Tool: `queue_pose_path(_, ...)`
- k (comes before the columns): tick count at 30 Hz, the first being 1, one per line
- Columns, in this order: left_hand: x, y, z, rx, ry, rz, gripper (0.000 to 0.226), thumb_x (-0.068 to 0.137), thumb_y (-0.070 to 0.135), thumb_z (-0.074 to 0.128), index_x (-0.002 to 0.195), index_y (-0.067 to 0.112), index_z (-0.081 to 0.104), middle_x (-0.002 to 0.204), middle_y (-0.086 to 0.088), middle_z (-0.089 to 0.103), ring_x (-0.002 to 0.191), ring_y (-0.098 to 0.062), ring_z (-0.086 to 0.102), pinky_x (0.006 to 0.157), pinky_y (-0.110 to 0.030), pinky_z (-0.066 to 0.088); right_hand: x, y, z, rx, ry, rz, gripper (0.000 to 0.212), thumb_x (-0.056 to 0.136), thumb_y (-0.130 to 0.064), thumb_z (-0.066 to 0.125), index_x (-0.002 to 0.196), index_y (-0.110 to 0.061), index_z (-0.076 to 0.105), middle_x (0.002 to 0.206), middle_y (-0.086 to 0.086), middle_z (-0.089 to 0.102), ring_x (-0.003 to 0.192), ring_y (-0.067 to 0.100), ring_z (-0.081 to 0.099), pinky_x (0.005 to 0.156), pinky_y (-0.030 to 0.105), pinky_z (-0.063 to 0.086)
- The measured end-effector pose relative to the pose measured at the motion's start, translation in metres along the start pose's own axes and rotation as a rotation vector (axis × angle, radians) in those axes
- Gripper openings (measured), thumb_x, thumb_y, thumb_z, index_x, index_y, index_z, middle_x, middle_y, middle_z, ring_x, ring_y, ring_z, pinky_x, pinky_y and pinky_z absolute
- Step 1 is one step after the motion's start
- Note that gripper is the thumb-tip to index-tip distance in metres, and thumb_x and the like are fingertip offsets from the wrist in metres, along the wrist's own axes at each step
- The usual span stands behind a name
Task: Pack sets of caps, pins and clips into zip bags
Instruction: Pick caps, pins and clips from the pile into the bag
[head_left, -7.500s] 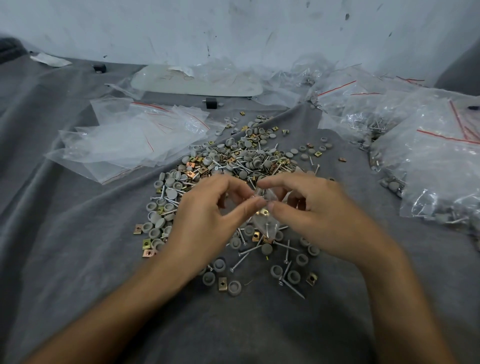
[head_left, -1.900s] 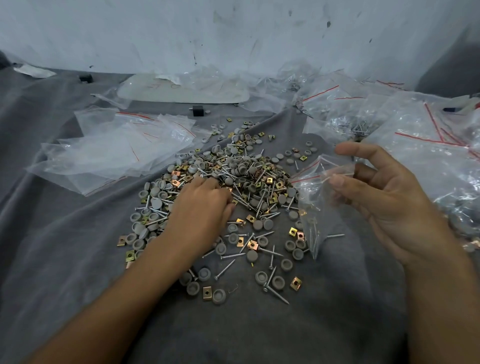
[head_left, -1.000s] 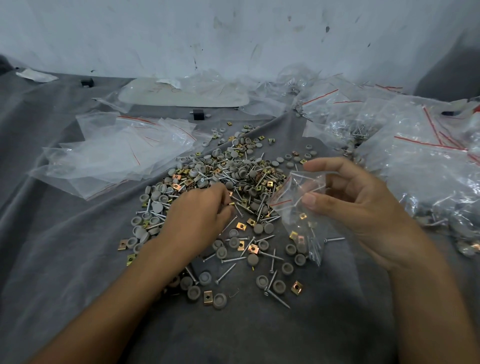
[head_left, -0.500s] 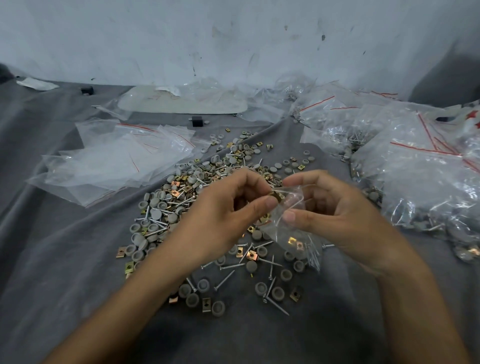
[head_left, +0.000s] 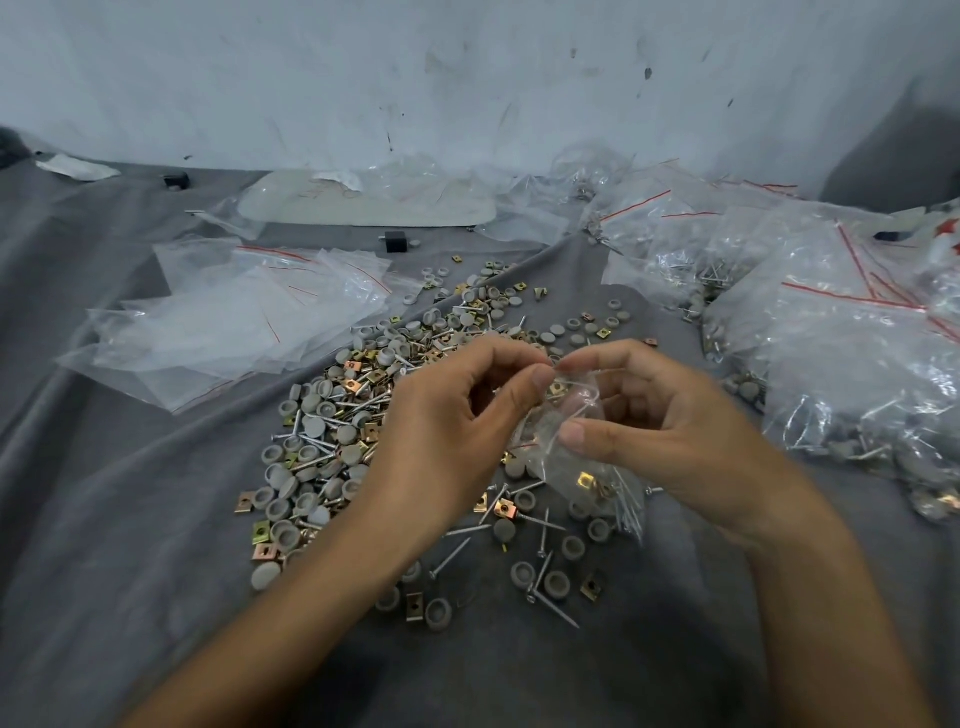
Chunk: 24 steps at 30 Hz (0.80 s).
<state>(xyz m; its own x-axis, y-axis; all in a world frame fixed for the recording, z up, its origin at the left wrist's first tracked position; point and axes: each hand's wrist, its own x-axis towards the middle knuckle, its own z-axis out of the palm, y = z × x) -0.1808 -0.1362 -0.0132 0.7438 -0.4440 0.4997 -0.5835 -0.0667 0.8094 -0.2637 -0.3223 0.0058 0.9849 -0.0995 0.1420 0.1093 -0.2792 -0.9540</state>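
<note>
A small clear zip bag (head_left: 576, 441) hangs between my hands above the parts pile; pins and brass clips show through its lower end. My right hand (head_left: 665, 421) pinches the bag's mouth between thumb and fingers. My left hand (head_left: 462, 421) pinches at the same mouth, thumb and forefinger tips meeting the right hand's fingertips. Whether the left fingers also hold a small part I cannot tell. Below lies the loose pile of grey caps (head_left: 311, 431), steel pins (head_left: 449, 556) and brass clips (head_left: 262, 530) on grey cloth.
A stack of empty zip bags (head_left: 234, 317) lies at the left. Filled bags with red zip lines (head_left: 852, 353) are heaped at the right. A pale flat board (head_left: 363, 202) and a small black block (head_left: 395, 241) sit near the wall.
My left hand left the pile and rose to the bag's mouth. My right hand brought the bag in from the right to the middle, and both hands now pinch its top.
</note>
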Motion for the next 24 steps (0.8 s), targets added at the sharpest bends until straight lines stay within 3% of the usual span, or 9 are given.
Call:
queue_pose_path(4, 0.002, -0.005, -0.008, 0.090, -0.020, -0.075, 0.014, 0.092, 0.043, 0.070, 0.104, 0.038, 0.066, 0.086, 0.016, 0.067, 0.062, -0.001, 0.052, 0.056, -0.017, 0.043, 0.000, 0.000, -0.004, 0.029, 0.035, -0.031, 0.052, 0.067, -0.039, 0.089, 0.115, -0.040, 0.069, 0.094, 0.005, 0.071, 0.078, 0.030, 0.064, 0.074, 0.039, 0.059)
queue_pose_path(6, 0.006, -0.006, -0.013, 0.070, -0.143, -0.216, 0.020, 0.089, 0.050, 0.070, 0.103, 0.036, 0.067, 0.085, 0.010, 0.071, 0.062, -0.002, 0.056, 0.057, -0.020, 0.044, -0.001, 0.000, -0.005, 0.048, 0.038, -0.051, 0.049, 0.071, -0.036, 0.085, 0.117, -0.041, 0.067, 0.090, -0.002, 0.071, 0.077, 0.020, 0.061, 0.070, 0.032, 0.056)
queue_pose_path(8, 0.008, -0.004, -0.013, -0.071, -0.262, -0.363, 0.015, 0.090, 0.040, 0.072, 0.098, 0.027, 0.071, 0.082, 0.002, 0.075, 0.067, -0.008, 0.062, 0.061, -0.025, 0.045, -0.001, 0.000, -0.005, 0.025, 0.016, -0.063, 0.047, 0.076, -0.033, 0.082, 0.119, -0.043, 0.066, 0.096, 0.000, 0.071, 0.081, 0.023, 0.064, 0.075, 0.035, 0.057)
queue_pose_path(10, 0.010, -0.002, -0.012, -0.192, -0.262, -0.437, 0.002, 0.090, 0.022, 0.074, 0.091, 0.021, 0.073, 0.077, -0.006, 0.076, 0.069, -0.015, 0.065, 0.065, -0.031, 0.047, 0.000, 0.000, -0.004, -0.016, -0.010, -0.075, 0.044, 0.079, -0.032, 0.080, 0.119, -0.044, 0.067, 0.103, 0.008, 0.069, 0.089, 0.036, 0.064, 0.080, 0.047, 0.057)
queue_pose_path(12, 0.011, -0.003, -0.014, -0.151, -0.202, -0.404, 0.010, 0.087, 0.011, 0.074, 0.085, 0.021, 0.074, 0.072, -0.008, 0.074, 0.063, -0.014, 0.063, 0.061, -0.027, 0.048, 0.000, -0.001, -0.002, -0.039, -0.027, -0.095, 0.038, 0.080, -0.033, 0.078, 0.116, -0.044, 0.069, 0.101, 0.004, 0.070, 0.093, 0.041, 0.062, 0.082, 0.053, 0.056)
queue_pose_path(15, 0.011, -0.004, -0.015, -0.037, -0.080, -0.318, 0.017, 0.084, 0.010, 0.070, 0.082, 0.026, 0.073, 0.061, -0.006, 0.068, 0.047, -0.007, 0.052, 0.043, -0.015, 0.037, 0.000, -0.002, 0.000, -0.052, -0.037, -0.118, 0.032, 0.084, -0.035, 0.077, 0.115, -0.041, 0.070, 0.096, 0.003, 0.069, 0.091, 0.041, 0.062, 0.078, 0.049, 0.056)
queue_pose_path(18, 0.010, -0.004, -0.013, -0.051, -0.007, -0.270, 0.012, 0.081, 0.025, 0.063, 0.084, 0.031, 0.073, 0.059, -0.003, 0.067, 0.050, -0.011, 0.056, 0.044, -0.019, 0.039, 0.000, -0.003, 0.002, -0.074, -0.040, -0.132, 0.030, 0.086, -0.032, 0.074, 0.116, -0.037, 0.071, 0.095, 0.001, 0.069, 0.090, 0.035, 0.062, 0.074, 0.035, 0.055)
queue_pose_path(21, 0.011, -0.010, -0.017, -0.057, -0.023, -0.257, 0.016, 0.094, 0.034, 0.060, 0.087, 0.027, 0.073, 0.064, 0.001, 0.069, 0.051, -0.020, 0.053, 0.047, -0.023, 0.040, -0.001, -0.002, 0.000, -0.066, -0.019, -0.131, 0.035, 0.084, -0.032, 0.072, 0.119, -0.036, 0.069, 0.095, -0.001, 0.070, 0.089, 0.029, 0.066, 0.076, 0.030, 0.055)
queue_pose_path(24, 0.012, -0.025, -0.027, 0.210, -0.123, -0.209, 0.018, 0.100, 0.032, 0.057, 0.088, 0.028, 0.070, 0.067, 0.005, 0.067, 0.050, -0.003, 0.050, 0.050, -0.019, 0.038, 0.000, 0.000, -0.004, -0.036, 0.030, -0.137, 0.037, 0.083, -0.031, 0.074, 0.119, -0.037, 0.068, 0.091, -0.004, 0.070, 0.078, 0.011, 0.064, 0.068, 0.020, 0.053)
